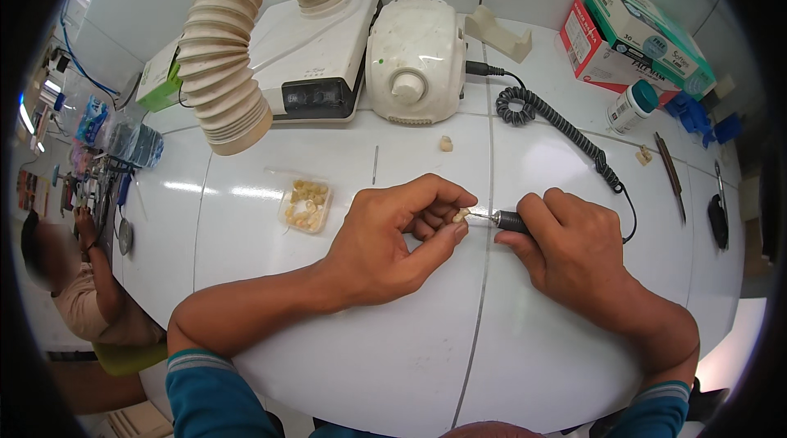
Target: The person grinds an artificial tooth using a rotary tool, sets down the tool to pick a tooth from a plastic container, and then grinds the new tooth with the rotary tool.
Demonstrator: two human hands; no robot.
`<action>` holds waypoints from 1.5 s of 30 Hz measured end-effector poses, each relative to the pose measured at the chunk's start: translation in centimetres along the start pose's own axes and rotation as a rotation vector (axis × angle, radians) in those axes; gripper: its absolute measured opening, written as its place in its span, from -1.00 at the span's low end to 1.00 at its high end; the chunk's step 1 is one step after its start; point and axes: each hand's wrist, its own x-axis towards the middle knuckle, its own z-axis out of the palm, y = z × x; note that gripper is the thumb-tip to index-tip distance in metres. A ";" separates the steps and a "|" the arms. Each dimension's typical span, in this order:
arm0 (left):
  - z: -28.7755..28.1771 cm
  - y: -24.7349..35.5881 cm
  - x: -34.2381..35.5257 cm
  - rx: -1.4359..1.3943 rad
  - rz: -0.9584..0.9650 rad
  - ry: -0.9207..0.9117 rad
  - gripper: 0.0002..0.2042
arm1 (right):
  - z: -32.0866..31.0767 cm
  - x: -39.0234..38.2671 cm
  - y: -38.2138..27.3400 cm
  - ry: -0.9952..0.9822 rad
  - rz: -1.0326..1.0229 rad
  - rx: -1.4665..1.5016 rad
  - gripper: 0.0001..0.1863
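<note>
My left hand (393,245) pinches a small cream, tooth-like piece (461,215) between thumb and fingertips near the middle of the worktop. My right hand (574,258) grips a dark rotary handpiece (510,220), its thin metal bit at or very near the piece. A coiled cord (566,139) runs from the handpiece toward a white control unit (412,53) with a front dial. Left of my hands, a clear plastic box (306,205) holds several pale yellowish pieces. A thin metal pin (375,166) and another small cream piece (446,144) lie beyond my hands.
A ribbed hose (225,61) hangs over a white machine (316,36). Glove boxes (648,32), a white jar (631,108) and slim tools (670,176) sit at right. At left are water bottles (135,143) and a seated co-worker (98,299). A tile wall backs the worktop.
</note>
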 end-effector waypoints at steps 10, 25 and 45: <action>-0.1 0.0 0.2 0.055 0.065 0.004 -0.74 | -0.1 0.2 0.1 0.019 -0.012 0.019 -0.60; -0.1 -0.1 0.1 0.028 0.028 -0.004 -0.74 | 0.1 0.2 0.2 0.021 -0.030 0.012 -0.60; -0.2 -0.1 0.1 0.075 0.043 0.008 -0.75 | 0.1 0.1 0.3 0.025 -0.051 0.014 -0.60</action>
